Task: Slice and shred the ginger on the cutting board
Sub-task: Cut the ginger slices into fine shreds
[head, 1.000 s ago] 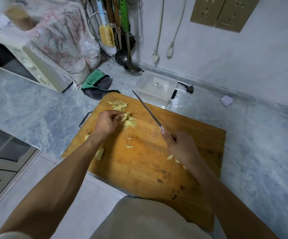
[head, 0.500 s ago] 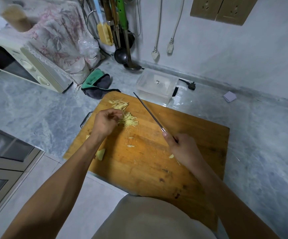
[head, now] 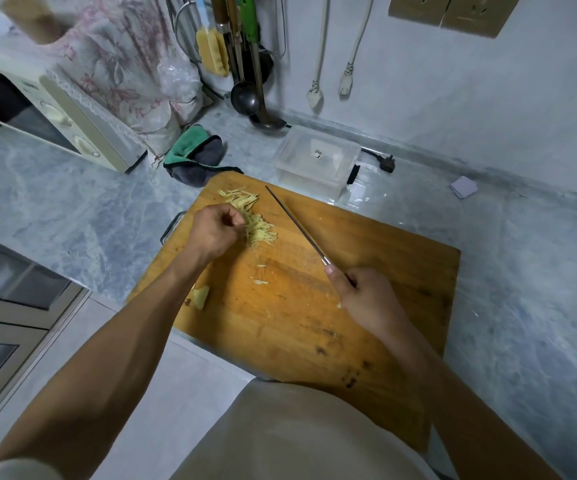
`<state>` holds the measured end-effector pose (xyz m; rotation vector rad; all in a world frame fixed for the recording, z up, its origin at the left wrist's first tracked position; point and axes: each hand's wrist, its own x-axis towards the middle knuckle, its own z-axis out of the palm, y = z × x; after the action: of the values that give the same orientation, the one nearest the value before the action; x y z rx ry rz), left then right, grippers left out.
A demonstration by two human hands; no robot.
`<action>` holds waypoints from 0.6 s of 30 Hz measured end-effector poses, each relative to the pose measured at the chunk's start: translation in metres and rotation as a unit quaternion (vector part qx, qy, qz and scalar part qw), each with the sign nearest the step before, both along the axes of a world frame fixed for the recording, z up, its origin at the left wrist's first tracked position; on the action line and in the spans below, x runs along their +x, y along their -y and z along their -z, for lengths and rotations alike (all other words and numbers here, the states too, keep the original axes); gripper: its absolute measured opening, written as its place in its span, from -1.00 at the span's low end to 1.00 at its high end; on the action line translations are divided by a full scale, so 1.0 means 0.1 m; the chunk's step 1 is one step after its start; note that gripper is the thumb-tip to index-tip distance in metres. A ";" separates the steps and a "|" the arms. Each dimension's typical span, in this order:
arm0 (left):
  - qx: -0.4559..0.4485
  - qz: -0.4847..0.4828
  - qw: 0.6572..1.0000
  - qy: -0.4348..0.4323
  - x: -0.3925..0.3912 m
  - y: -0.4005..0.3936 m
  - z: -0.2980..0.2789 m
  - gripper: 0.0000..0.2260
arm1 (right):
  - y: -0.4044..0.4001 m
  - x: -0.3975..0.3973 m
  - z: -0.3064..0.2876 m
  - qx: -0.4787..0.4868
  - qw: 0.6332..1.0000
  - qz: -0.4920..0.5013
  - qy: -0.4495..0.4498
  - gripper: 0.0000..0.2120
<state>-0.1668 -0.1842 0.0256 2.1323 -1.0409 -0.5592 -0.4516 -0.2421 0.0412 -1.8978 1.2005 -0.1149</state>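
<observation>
Left hand [head: 215, 233] curled knuckles-down at upper centre of the frame, fingertips bunched on the near edge of the shredded ginger [head: 258, 230]; whether any strands were actually pinched between them could not be told. Right hand [head: 366, 296] closed around the knife [head: 297, 226] handle right of centre, thumb laid along the top, blade edge-on and pointing up-left, clear of the pile. Ginger all on the cutting board [head: 401, 271]: main heap beside the left hand, a looser fan of shreds [head: 238, 197] toward the upper corner, a few stray slivers [head: 261, 276] mid-board, and one uncut chunk [head: 201, 296] at the left edge, partly hidden by the forearm.

Judged as a gather-and-realign pause between cuts. Best done by squaring the strands into a tight bundle, fingertips tucked behind the knuckles, blade flat against them before rocking down. Worth sweeping in the strays first. Chunk apparently still to be sliced.
</observation>
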 end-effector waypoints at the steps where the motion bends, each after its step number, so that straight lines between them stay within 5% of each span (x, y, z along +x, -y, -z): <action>1: 0.019 0.015 1.000 0.004 0.02 0.02 0.01 -0.86 | 0.01 0.00 0.00 -0.002 1.000 -0.001 0.000 -0.42; 18: -0.011 -0.076 0.993 -0.090 -0.02 0.02 0.01 -0.87 | 0.05 -0.06 -0.01 -0.001 1.000 -0.019 -0.001 -0.46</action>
<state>-0.1688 -0.1863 0.0243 2.0772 -0.7747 -0.6495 -0.4576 -0.2466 0.0421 -1.9227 1.1661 -0.0935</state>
